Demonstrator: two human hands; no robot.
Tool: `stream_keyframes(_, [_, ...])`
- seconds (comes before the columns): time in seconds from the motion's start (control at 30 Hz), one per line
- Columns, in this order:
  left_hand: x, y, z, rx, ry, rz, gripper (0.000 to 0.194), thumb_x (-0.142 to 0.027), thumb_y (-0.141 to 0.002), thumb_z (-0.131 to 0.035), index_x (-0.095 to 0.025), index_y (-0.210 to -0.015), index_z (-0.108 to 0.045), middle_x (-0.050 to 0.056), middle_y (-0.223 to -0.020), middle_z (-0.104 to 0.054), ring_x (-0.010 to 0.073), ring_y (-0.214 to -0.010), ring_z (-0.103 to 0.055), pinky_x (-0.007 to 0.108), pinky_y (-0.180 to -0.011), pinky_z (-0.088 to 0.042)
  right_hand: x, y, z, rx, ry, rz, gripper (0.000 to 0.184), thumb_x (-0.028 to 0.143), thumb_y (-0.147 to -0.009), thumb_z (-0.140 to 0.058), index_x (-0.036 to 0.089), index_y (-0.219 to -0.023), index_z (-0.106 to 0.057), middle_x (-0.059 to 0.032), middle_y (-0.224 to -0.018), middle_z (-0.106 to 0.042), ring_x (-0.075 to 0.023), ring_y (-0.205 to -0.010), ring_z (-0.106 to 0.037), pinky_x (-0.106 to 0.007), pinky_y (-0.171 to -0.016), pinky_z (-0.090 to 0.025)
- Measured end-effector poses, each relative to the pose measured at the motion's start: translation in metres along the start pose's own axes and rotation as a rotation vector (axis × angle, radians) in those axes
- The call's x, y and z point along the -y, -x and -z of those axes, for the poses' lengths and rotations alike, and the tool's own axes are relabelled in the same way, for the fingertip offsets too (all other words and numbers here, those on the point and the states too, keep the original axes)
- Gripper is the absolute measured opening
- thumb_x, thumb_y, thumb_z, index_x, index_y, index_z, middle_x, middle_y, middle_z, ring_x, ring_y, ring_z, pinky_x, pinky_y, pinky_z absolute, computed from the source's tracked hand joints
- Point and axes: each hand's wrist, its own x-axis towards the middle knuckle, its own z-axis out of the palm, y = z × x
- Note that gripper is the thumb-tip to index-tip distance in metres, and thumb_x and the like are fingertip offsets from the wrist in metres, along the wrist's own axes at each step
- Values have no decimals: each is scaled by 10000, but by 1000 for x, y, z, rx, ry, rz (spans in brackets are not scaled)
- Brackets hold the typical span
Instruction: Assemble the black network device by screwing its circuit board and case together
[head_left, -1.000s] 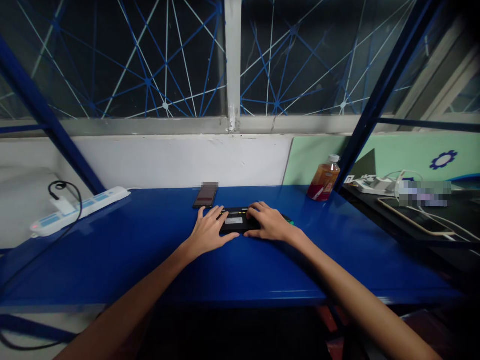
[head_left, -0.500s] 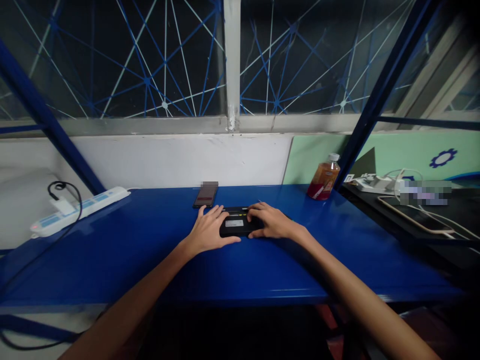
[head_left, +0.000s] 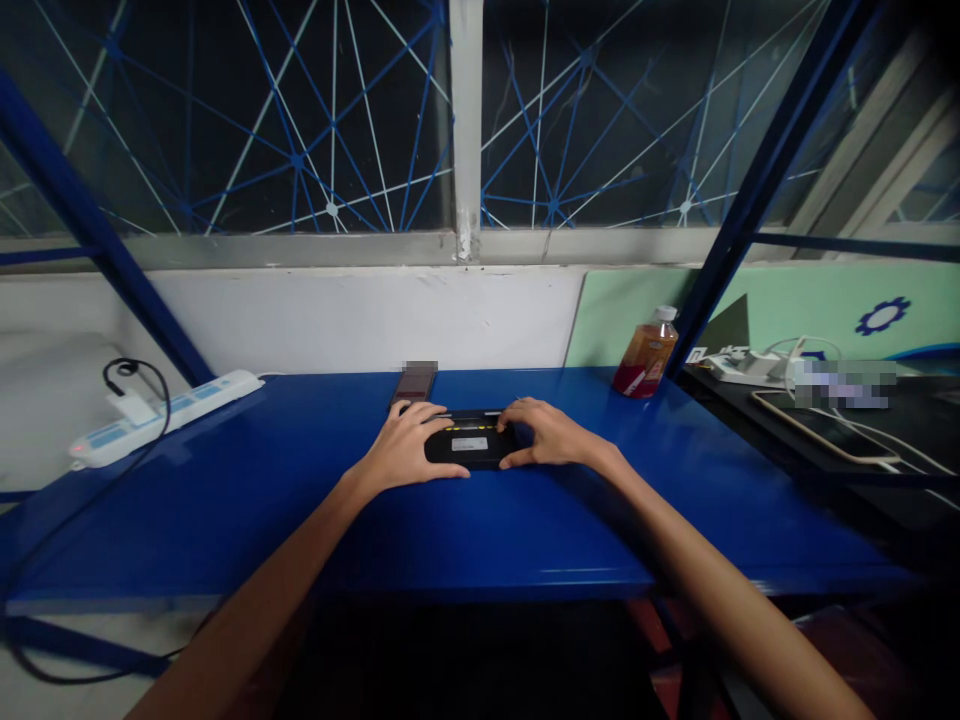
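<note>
A flat black case [head_left: 471, 456] with a white label and a row of yellow marks lies on the blue desk [head_left: 480, 530]. My left hand [head_left: 401, 450] grips its left end, thumb along the front edge and fingers over the back part. At the right end, my right hand [head_left: 547, 435] has its thumb at the front corner and bent fingers on the top near the back. Parts of both ends are hidden under my hands. Just behind my left hand lies a dark phone [head_left: 415, 386], its lower part covered by my fingers.
A drink bottle [head_left: 646, 352] with a white cap stands at the back right. On the left is a white power strip [head_left: 180, 418] with a plugged-in black cable [head_left: 168, 395]. To the right, another phone [head_left: 821, 425] and white cables rest on a dark surface. Blue frame posts flank the desk.
My left hand has shifted slightly left, so more of the case's top and yellow marks shows. My left fingers now cover the near end of the phone. The right hand has barely moved.
</note>
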Motion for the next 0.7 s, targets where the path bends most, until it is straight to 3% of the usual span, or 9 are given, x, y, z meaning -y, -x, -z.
stream_keyframes(0.17, [6, 2, 8, 27, -6, 16, 723, -799, -695, -563, -214, -1101, -686, 103, -1169, -678, 304, -1100, -587, 480, -964, -365, 1, 1, -4, 16, 84, -42, 701, 663, -610, -755, 179, -1106, -649, -123, -1047, -659, -300, -999, -581, -415, -837, -456])
stream_keyframes(0.27, [7, 5, 8, 64, -23, 5, 735, -797, -705, -554, -200, -1114, -686, 116, -1187, -673, 315, -1131, -574, 482, -968, -359, 1, 1, -8, 36, 117, -73, 781, 698, -612, -727, 160, -1171, -636, -152, -1127, -637, -334, -1074, -568, -447, -895, -450])
stream_keyframes(0.47, [8, 9, 7, 96, -15, -8, 759, -781, -715, -558, -202, -1200, -632, 127, -1256, -634, 332, -1200, -534, 478, -971, -358, 0, 0, -9, 41, 113, -76, 725, 687, -641, -713, 155, -1129, -643, -146, -1101, -647, -323, -1049, -581, -434, -867, -469])
stream_keyframes(0.7, [11, 9, 7, 102, 33, 17, 740, -762, -657, -625, -206, -1145, -635, 119, -1245, -639, 340, -1191, -540, 477, -938, -373, -3, 1, -10, 46, 40, -63, 713, 700, -591, -735, 162, -1046, -619, -119, -1041, -647, -314, -1049, -574, -458, -947, -428])
